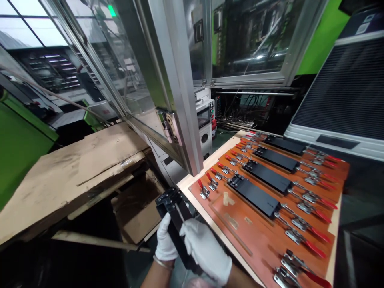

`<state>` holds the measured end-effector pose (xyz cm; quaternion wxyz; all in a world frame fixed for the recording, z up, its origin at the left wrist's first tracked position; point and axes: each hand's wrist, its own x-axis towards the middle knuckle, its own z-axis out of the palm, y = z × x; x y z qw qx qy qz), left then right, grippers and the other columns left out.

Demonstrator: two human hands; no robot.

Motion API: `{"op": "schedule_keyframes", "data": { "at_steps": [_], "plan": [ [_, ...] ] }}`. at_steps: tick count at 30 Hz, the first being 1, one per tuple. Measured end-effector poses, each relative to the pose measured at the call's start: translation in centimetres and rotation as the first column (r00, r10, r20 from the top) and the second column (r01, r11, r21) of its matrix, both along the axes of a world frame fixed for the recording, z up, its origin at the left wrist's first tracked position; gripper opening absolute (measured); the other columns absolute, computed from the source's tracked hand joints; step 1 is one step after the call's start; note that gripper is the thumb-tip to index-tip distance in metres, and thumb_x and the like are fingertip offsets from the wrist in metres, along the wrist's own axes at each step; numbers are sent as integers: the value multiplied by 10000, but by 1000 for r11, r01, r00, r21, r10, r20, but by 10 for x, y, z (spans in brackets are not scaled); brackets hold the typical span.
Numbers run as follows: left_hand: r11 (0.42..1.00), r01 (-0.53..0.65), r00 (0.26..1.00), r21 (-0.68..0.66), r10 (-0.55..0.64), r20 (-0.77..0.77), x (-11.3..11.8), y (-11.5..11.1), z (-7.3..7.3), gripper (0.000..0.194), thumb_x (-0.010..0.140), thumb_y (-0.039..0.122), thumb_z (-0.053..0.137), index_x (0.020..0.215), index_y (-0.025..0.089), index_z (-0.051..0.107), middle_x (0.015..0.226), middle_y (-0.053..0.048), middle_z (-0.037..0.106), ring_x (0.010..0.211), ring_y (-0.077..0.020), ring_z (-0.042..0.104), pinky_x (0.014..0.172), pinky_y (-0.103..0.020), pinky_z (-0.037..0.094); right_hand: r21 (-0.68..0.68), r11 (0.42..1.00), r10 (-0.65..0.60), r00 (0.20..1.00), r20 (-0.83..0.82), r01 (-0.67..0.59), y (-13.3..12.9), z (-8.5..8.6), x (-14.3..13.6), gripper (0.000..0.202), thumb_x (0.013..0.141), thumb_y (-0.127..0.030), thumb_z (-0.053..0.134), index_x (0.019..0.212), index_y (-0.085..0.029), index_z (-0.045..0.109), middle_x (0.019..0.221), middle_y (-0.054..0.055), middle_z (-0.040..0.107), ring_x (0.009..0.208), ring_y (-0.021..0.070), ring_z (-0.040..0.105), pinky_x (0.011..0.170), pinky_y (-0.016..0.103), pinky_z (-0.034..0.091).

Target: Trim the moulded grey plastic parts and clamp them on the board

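A long black part [176, 236] hangs tilted low in the middle of the view, off the left edge of the orange board. My left hand [165, 240], in a white glove, is wrapped round its left side. In my right hand [204, 248], also gloved in white, the fingers are closed on a thin metal rod [180, 213] whose far end meets the part's upper end. On the orange board [219, 212] several black plates [255, 196] lie in a row, with red-handled toggle clamps [303, 232] at their ends.
A metal-framed glass door [180, 100] stands just beyond my hands. At the left is a cardboard-covered table [75, 168], with an open cardboard box [136, 212] beside it. A ribbed grey unit [345, 88] stands behind the board at right.
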<state>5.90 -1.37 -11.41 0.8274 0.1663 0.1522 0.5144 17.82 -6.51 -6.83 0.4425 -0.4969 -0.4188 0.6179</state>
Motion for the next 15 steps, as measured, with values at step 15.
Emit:
{"op": "schedule_keyframes", "data": {
  "at_steps": [15],
  "plan": [
    [979,203,979,2,-202,-28,5,-8,10,321,850,379,606,956,147,802,832,-90,788,795,-286,736,914,-428,539,-43,972,-234,940,-248,231,11,8,5,373,769,-529,660,838,-187,530,566,-84,472,383,47,347,372,194,221]
  ]
}}
